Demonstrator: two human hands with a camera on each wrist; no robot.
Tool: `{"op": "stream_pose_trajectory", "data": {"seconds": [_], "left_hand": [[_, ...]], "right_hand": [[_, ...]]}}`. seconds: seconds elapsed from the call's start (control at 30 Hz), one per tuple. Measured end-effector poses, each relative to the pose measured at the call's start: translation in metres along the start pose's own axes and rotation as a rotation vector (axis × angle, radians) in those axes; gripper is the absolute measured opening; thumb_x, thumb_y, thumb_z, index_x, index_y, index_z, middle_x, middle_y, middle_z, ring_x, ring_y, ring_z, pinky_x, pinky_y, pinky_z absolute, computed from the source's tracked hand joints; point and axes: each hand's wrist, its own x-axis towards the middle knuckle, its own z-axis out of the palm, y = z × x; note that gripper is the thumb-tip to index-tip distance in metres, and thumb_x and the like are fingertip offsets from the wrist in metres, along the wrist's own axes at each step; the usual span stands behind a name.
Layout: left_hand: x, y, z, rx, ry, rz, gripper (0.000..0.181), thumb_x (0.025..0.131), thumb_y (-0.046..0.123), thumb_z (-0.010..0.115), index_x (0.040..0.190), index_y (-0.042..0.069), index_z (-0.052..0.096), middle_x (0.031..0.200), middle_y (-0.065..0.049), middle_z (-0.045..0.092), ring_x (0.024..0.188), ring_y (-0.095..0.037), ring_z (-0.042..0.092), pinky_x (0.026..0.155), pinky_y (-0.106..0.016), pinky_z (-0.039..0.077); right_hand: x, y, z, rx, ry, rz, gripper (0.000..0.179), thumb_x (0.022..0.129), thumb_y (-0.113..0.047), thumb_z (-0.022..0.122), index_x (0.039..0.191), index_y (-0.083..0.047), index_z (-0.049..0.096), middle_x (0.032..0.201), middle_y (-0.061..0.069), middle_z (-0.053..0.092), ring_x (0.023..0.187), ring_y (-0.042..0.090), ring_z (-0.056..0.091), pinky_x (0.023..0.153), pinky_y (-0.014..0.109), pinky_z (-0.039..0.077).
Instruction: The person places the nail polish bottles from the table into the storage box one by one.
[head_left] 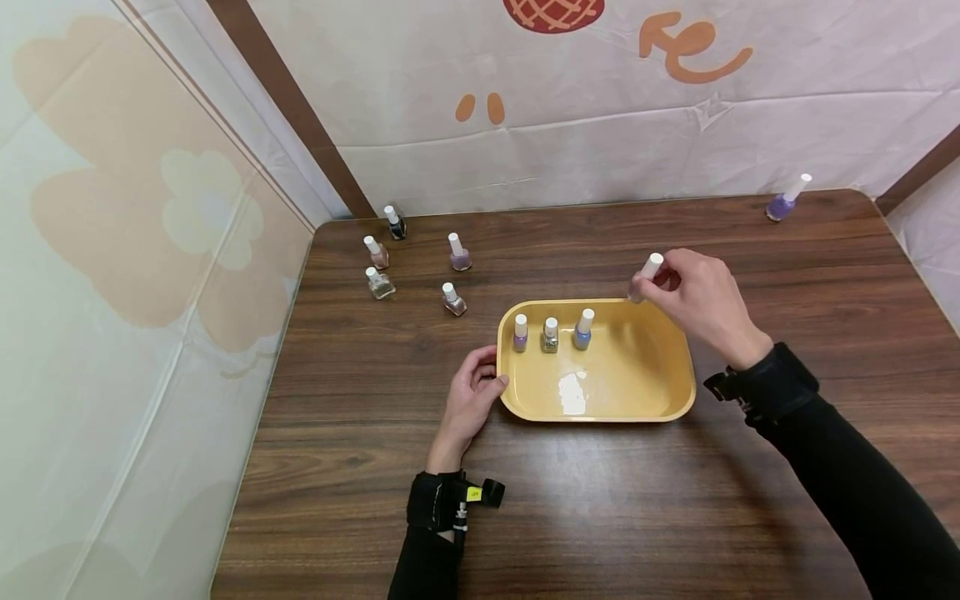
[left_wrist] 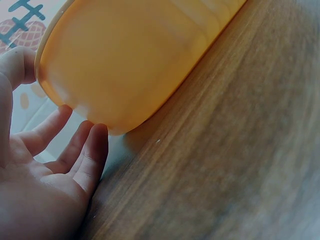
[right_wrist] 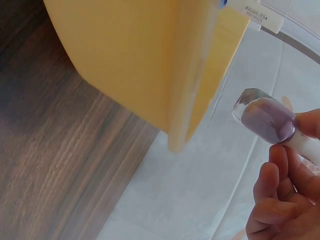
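My right hand (head_left: 707, 302) pinches a nail polish bottle (right_wrist: 267, 120) by its white cap, over the far right rim of a yellow tray (head_left: 637, 404). In the right wrist view the bottle is clear glass with mauve polish. My left hand (head_left: 471, 400) holds the tray's left end, thumb at the rim and fingertips against the outer wall. Inside the tray, along its left and far side, stand a purple nail polish bottle (head_left: 521, 340), a glittery one (head_left: 551, 341) and a blue one (head_left: 582, 337).
Left of the tray on the wooden table (head_left: 360, 500) stand several more bottles, among them a black one (head_left: 397, 227), a mauve one (head_left: 461, 259) and a silvery one (head_left: 454, 305). A violet bottle (head_left: 782, 207) stands at the far right corner. Printed cloth (head_left: 600, 158) hangs behind.
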Motion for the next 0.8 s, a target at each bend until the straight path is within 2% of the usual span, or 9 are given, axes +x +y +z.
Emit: {"op": "stream_pose_trajectory", "data": {"seconds": [0.3, 0.8], "left_hand": [[0.000, 0.000, 0.000, 0.000, -0.001, 0.005, 0.048, 0.086, -0.002, 0.058, 0.132, -0.005, 0.047, 0.127, -0.025, 0.050, 0.099, -0.020, 0.054, 0.079, -0.016, 0.048], [-0.001, 0.001, 0.000, -0.007, -0.002, 0.017, 0.048, 0.086, -0.002, 0.058, 0.132, -0.006, 0.047, 0.127, -0.027, 0.049, 0.099, -0.019, 0.054, 0.080, -0.016, 0.047]], "right_hand": [[-0.006, 0.000, 0.005, 0.000, 0.000, -0.034, 0.020, 0.085, -0.022, 0.070, 0.078, -0.005, 0.062, 0.070, 0.008, 0.064, 0.061, 0.018, 0.055, 0.057, 0.028, 0.038], [-0.013, -0.002, 0.017, 0.001, -0.056, -0.029, 0.022, 0.084, -0.027, 0.069, 0.073, -0.009, 0.061, 0.068, 0.005, 0.060, 0.057, 0.016, 0.048, 0.055, 0.027, 0.036]]}}
